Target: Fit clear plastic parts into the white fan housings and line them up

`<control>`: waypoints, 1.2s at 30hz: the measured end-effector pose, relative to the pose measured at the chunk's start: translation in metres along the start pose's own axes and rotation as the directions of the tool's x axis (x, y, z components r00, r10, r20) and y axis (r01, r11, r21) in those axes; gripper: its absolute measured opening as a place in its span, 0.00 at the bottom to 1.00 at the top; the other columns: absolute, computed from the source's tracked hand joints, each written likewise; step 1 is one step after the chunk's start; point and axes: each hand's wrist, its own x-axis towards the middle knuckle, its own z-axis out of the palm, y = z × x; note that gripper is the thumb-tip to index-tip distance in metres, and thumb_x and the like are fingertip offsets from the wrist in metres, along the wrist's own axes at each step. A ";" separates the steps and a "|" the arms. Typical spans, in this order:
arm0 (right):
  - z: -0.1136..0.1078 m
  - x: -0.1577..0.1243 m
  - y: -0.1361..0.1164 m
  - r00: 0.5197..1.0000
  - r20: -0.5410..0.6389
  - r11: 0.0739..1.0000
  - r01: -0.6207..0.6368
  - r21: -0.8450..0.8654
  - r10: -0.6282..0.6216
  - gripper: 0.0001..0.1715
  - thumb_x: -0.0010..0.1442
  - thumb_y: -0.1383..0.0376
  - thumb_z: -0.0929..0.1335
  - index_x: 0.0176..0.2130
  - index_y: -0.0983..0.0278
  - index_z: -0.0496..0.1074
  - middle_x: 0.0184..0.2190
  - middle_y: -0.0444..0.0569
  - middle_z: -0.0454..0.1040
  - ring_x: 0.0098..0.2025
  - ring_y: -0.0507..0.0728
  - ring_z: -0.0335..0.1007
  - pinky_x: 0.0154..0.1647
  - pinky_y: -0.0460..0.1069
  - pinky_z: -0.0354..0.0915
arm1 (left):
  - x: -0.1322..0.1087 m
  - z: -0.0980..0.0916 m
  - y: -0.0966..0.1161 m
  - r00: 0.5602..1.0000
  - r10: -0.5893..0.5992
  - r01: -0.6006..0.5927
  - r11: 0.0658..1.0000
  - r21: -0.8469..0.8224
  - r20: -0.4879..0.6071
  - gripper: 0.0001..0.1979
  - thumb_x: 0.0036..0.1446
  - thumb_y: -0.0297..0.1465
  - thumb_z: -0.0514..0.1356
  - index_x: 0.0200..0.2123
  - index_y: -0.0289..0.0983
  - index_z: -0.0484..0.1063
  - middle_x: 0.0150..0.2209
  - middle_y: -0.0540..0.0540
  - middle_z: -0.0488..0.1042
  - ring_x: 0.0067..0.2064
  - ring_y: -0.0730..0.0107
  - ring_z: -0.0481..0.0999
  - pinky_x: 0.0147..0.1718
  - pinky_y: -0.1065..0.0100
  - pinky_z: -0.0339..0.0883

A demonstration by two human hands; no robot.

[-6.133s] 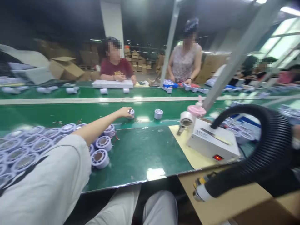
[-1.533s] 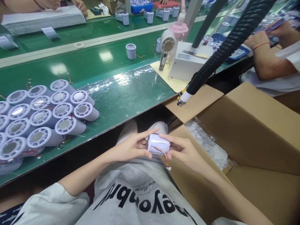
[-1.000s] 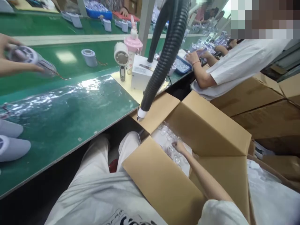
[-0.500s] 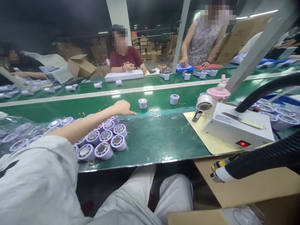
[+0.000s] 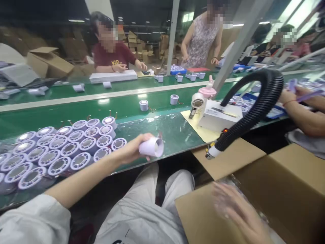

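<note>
My left hand [image 5: 134, 147] is closed around a lilac cylindrical housing [image 5: 151, 147], held tilted above the near part of the green bench, its hollow end facing right. A short wire shows at its top. Left of this hand, rows of similar housings [image 5: 69, 149] with round grey discs in their tops stand close together. My right hand [image 5: 238, 210] is over the flap of a cardboard box [image 5: 195, 211] at lower right. Motion smears its fingers, and clear plastic appears beside it; whether it grips anything is unclear.
Two housings stand on the green belt [image 5: 122, 101] ahead. A white machine [image 5: 220, 115] with a red-lit switch sits on yellow paper, and a black corrugated hose [image 5: 274, 91] arches over it. Co-workers sit or stand across the belt; another person's hands [image 5: 291, 96] are at right.
My left hand has come back from near the belt and now holds a housing over the bench. My right hand has entered at lower right. The view has turned right.
</note>
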 end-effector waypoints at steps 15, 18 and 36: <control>0.038 0.039 -0.085 0.963 0.227 0.986 0.160 -0.050 -0.145 0.07 0.56 0.68 0.71 0.38 0.60 0.77 0.59 0.53 0.61 0.58 0.65 0.62 0.56 0.61 0.64 | -0.021 0.114 -0.028 0.889 0.225 -0.331 0.917 0.222 0.399 0.09 0.58 0.35 0.59 0.40 0.38 0.75 0.41 0.46 0.72 0.42 0.67 0.71 0.42 0.66 0.64; 0.037 0.040 -0.090 0.967 0.251 0.991 0.020 0.135 -0.054 0.05 0.60 0.61 0.70 0.35 0.59 0.77 0.53 0.51 0.65 0.55 0.61 0.65 0.57 0.58 0.63 | -0.025 0.115 -0.031 0.914 0.288 -0.357 0.906 0.230 0.285 0.15 0.55 0.37 0.63 0.45 0.39 0.72 0.43 0.45 0.72 0.42 0.66 0.72 0.41 0.66 0.64; 0.037 0.040 -0.080 0.981 0.099 0.678 -0.187 0.711 0.167 0.10 0.49 0.57 0.76 0.31 0.60 0.80 0.45 0.51 0.78 0.48 0.63 0.74 0.41 0.54 0.74 | -0.030 0.125 -0.051 0.908 0.219 -0.158 0.969 -0.191 0.358 0.33 0.49 0.32 0.69 0.59 0.43 0.64 0.57 0.41 0.68 0.51 0.61 0.74 0.48 0.63 0.72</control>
